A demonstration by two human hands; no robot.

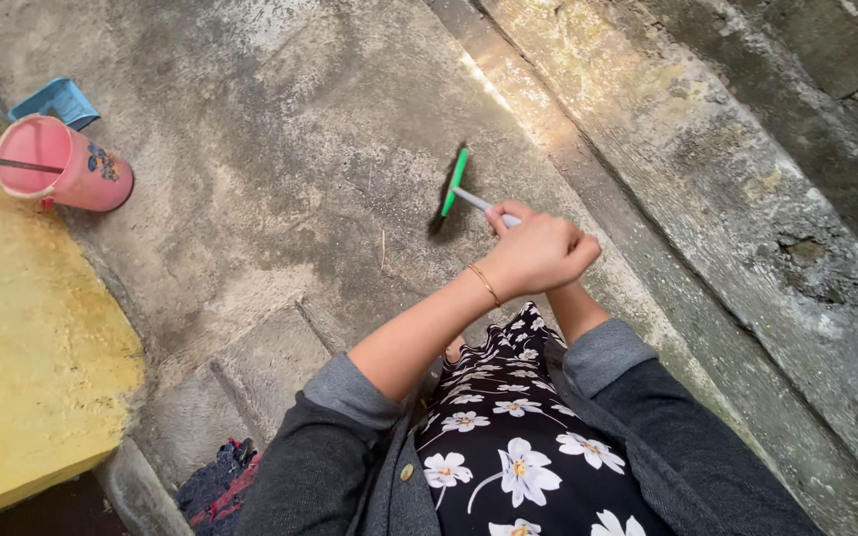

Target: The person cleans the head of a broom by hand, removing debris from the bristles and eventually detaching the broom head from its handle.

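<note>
On the grey concrete floor (pixel 280 169), just ahead of the person's knees, a broom (pixel 452 189) with a green head and a pale, thin handle rests bristles-down; it looks light and stiff in the shaft, with flexible bristles, and is probably best gripped along the handle, where it is now taken. Both hands are stacked there: the left hand (pixel 538 250), wearing a thin bracelet, is curled tight around the handle, while the right hand lies mostly hidden beneath it, so its grip cannot be told. Well apart, far left, a pink cup (pixel 76 169) and a blue dustpan (pixel 57 101) lie beside a yellow ledge (pixel 22 347).
</note>
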